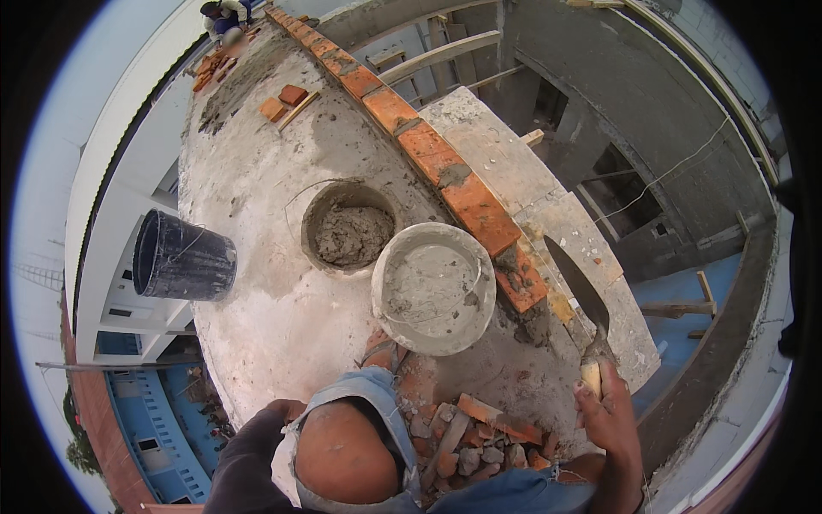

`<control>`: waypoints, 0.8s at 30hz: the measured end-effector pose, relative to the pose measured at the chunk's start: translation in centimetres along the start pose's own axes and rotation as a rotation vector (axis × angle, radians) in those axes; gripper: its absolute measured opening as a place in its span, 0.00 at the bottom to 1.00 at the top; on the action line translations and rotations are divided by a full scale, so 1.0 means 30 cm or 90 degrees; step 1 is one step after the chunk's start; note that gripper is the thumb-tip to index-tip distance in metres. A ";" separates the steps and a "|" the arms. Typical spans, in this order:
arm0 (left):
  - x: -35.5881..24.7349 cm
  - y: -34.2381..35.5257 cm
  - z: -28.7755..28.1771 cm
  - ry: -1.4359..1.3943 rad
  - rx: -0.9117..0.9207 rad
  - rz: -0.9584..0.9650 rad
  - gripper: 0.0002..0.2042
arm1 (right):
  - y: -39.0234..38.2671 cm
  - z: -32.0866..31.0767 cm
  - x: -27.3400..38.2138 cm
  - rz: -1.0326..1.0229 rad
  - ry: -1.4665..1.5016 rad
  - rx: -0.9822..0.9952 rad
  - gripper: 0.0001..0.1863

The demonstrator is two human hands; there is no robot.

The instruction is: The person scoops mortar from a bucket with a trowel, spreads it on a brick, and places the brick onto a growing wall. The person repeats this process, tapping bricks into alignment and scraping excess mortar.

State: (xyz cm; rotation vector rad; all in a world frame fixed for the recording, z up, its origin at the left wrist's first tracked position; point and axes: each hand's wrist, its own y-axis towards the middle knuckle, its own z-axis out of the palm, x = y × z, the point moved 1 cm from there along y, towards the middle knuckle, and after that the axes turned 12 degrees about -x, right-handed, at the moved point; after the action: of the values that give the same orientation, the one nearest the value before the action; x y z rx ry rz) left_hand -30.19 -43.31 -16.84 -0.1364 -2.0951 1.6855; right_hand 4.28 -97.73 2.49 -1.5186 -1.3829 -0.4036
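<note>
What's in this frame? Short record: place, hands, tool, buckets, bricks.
place: concrete slab high on a building site
right hand: grips trowel, blade beside the brick row
left hand: not in view
buckets: mortar bucket, pale bucket nearly empty, black bucket on its side
bricks: brick row along the edge; rubble near the knee

This is a building site, high up on an unfinished concrete structure. A course of red bricks (pixel 428 150) runs along the edge of a rough, mortar-stained slab (pixel 274 197). Two buckets stand on it, one holding wet mortar (pixel 349 231), the other (pixel 433 287) smeared grey inside, with a black bucket (pixel 182 257) lying at the slab's rim. Brick rubble (pixel 479 441) lies in a heap. Bare grey walls (pixel 616 94), timber props (pixel 441 53) and raw openings surround it, and blue-and-white buildings (pixel 145 403) show far below. Another worker (pixel 224 15) crouches at the far end.
</note>
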 end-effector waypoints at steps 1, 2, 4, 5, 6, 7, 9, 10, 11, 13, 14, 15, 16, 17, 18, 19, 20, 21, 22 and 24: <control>-0.007 -0.024 0.025 0.003 -0.016 0.015 0.31 | -0.001 -0.009 -0.007 0.009 -0.030 0.008 0.21; -0.016 -0.039 0.043 0.004 -0.028 0.026 0.31 | -0.003 -0.017 -0.012 0.007 -0.035 0.015 0.22; -0.038 -0.053 0.076 0.001 -0.066 0.055 0.30 | -0.008 -0.028 -0.021 0.014 -0.102 -0.008 0.24; -0.047 -0.053 0.087 -0.002 -0.085 0.069 0.30 | -0.011 -0.032 -0.021 0.017 -0.115 -0.014 0.25; -0.053 -0.050 0.103 -0.005 -0.101 0.085 0.30 | -0.014 -0.031 -0.021 0.021 -0.127 -0.021 0.26; -0.060 -0.042 0.115 -0.013 -0.113 0.101 0.29 | -0.017 -0.033 -0.019 0.026 -0.136 -0.019 0.26; -0.062 -0.030 0.139 -0.028 -0.141 0.131 0.29 | -0.027 -0.033 -0.005 0.032 -0.143 -0.024 0.26; -0.059 -0.028 0.152 -0.034 -0.154 0.146 0.28 | -0.034 -0.030 0.008 0.028 -0.142 -0.036 0.26; -0.057 -0.025 0.164 -0.046 -0.163 0.158 0.28 | -0.043 -0.032 0.023 0.021 -0.133 -0.037 0.26; -0.052 -0.026 0.186 -0.063 -0.180 0.182 0.27 | -0.062 -0.030 0.058 0.002 -0.106 -0.033 0.26; -0.046 -0.031 0.197 -0.071 -0.186 0.190 0.27 | -0.073 -0.026 0.078 -0.001 -0.099 -0.030 0.26; -0.048 -0.033 0.201 -0.080 -0.189 0.198 0.27 | -0.084 -0.022 0.099 -0.004 -0.091 -0.027 0.26; -0.046 -0.037 0.209 -0.089 -0.193 0.205 0.26 | -0.094 -0.016 0.119 -0.006 -0.098 -0.027 0.26; -0.047 -0.039 0.211 -0.096 -0.196 0.211 0.26 | -0.107 -0.014 0.140 -0.023 -0.078 -0.033 0.25; -0.047 -0.042 0.213 -0.103 -0.197 0.217 0.26 | -0.120 -0.013 0.160 -0.027 -0.105 -0.034 0.24; -0.049 -0.044 0.214 -0.107 -0.199 0.224 0.25 | -0.136 -0.013 0.181 -0.046 -0.102 -0.041 0.23; -0.050 -0.045 0.218 -0.111 -0.201 0.229 0.25 | -0.150 -0.014 0.201 -0.064 -0.097 -0.049 0.22; -0.051 -0.044 0.218 -0.114 -0.204 0.234 0.25 | -0.165 -0.019 0.220 -0.065 -0.152 -0.042 0.25; -0.052 -0.042 0.227 -0.117 -0.206 0.239 0.24 | -0.193 -0.028 0.240 -0.064 -0.206 -0.035 0.30; -0.054 -0.030 0.240 -0.122 -0.211 0.249 0.24 | -0.246 -0.046 0.282 -0.072 -0.278 -0.043 0.33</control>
State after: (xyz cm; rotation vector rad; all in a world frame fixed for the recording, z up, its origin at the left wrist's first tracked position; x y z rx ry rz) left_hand -31.42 -50.61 -17.55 -0.5375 -2.6164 1.5884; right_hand 0.71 -95.35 12.95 -1.6519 -1.8149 -0.1938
